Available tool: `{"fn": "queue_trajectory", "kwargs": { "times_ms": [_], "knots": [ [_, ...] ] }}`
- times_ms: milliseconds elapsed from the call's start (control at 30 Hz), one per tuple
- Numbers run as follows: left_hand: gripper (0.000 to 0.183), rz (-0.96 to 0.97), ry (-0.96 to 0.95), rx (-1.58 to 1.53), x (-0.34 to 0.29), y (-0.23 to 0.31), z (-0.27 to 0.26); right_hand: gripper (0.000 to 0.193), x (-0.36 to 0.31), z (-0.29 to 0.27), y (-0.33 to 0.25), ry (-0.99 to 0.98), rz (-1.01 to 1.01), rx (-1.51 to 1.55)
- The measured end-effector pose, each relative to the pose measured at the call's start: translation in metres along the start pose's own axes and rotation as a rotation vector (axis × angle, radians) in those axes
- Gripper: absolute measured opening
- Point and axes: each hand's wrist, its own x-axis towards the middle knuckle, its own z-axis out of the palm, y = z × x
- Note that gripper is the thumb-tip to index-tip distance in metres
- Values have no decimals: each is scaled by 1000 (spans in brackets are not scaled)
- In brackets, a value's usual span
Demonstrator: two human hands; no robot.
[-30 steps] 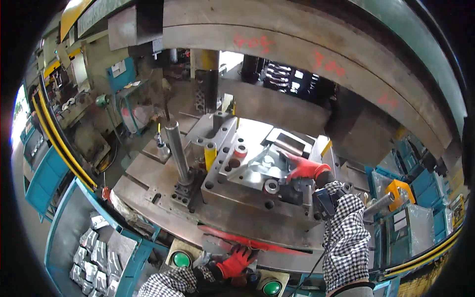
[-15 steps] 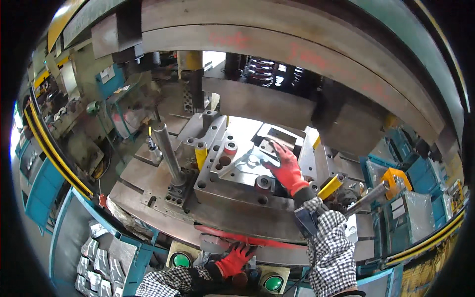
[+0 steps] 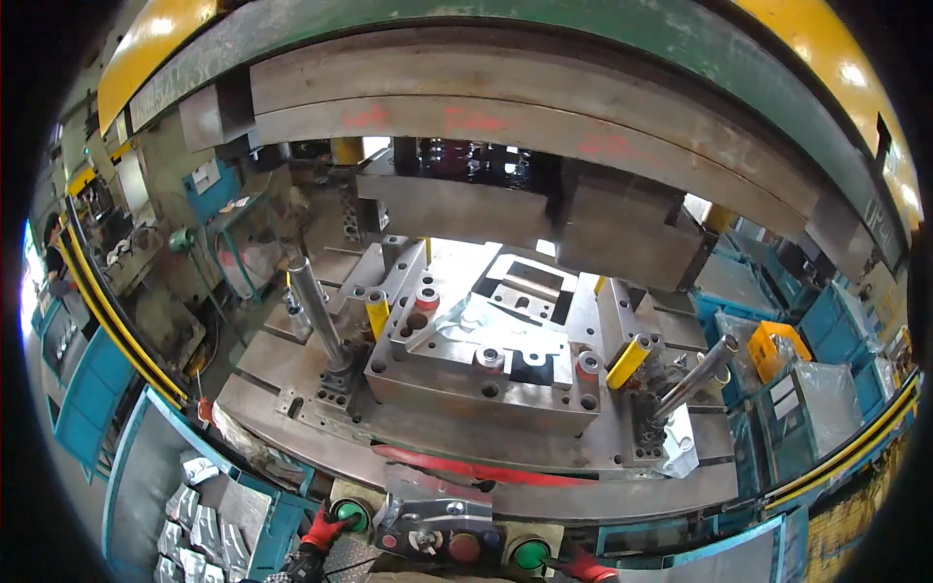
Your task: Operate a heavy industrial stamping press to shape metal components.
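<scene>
My left hand (image 3: 324, 531), in a red glove with dark fingertips, is at the left green push button (image 3: 353, 516), its fingers stretched onto it. At the lower edge my right hand (image 3: 589, 567), gloved the same way, has a finger reaching to the right green push button (image 3: 533, 554). Part of that hand is cut off by the picture's edge. Neither hand holds anything visible. Between them lies a control panel (image 3: 428, 539) with a red knob (image 3: 464, 548). Beyond, a shiny sheet metal part (image 3: 515, 316) lies on the lower die (image 3: 476, 396) of a press.
The heavy upper die (image 3: 466, 199) hangs above the lower one. Steel guide posts (image 3: 319, 309) and yellow posts (image 3: 630, 361) stand around the die. At the lower left, a blue bin (image 3: 131, 486) contains several metal parts (image 3: 204, 530). Yellow rails (image 3: 121, 306) run along the sides.
My right hand has left the metal part and die and come down to the right green button. My left hand has moved left from the panel's middle to the left button. The view has shifted.
</scene>
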Motion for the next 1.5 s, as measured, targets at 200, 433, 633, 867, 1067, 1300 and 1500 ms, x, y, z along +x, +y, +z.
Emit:
{"fn": "queue_trajectory", "kwargs": {
  "times_ms": [200, 433, 633, 867, 1067, 1300, 1500],
  "knots": [
    [99, -2, 58, -91, 4, -40, -13, 102, 11, 68, -23, 245, 49, 56],
    [91, 106, 120, 71, -4, -38, -2, 126, 3, 58, -28, 243, 30, 72],
    [88, 153, 53, 12, -11, -29, 2, 148, 17, 69, -3, 238, 18, 35],
    [88, 160, 78, 57, -5, -28, 10, 152, 29, 93, 31, 322, 50, 30],
    [86, 195, 124, 301, -8, -29, 3, 134, 11, 69, -4, 241, 32, 107],
    [73, 112, -27, 282, 11, -22, 7, 91, 21, 66, 29, 198, -183, 265],
    [53, -157, -299, 758, 70, 93, -71, 64, 32, -81, 93, -87, -292, 211]
  ]
}}
